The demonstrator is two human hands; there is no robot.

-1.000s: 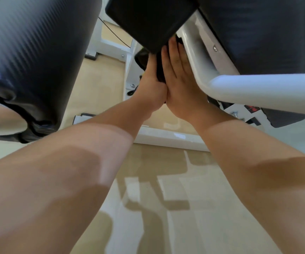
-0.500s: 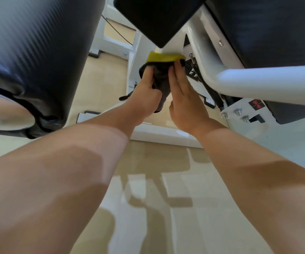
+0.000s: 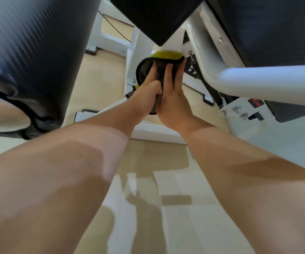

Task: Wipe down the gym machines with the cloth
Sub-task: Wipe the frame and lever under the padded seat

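Both my hands hold a dark grey cloth with a yellow side showing at its top, just under the corner of a black pad of the gym machine. My left hand grips the cloth from the left with its thumb over the fabric. My right hand lies flat against the cloth's right side, fingers stretched upward. The cloth's yellow edge touches the white frame post below the pad.
A large black padded roller with a chrome end cap fills the left. A white tube crosses at the right, with another black pad above it. Bolts, cables and a white base bar lie behind my hands. Glossy beige floor below.
My hands came down from under the black pad with the cloth, and its yellow side came into sight. Since half a second ago they have stayed in nearly the same spot.
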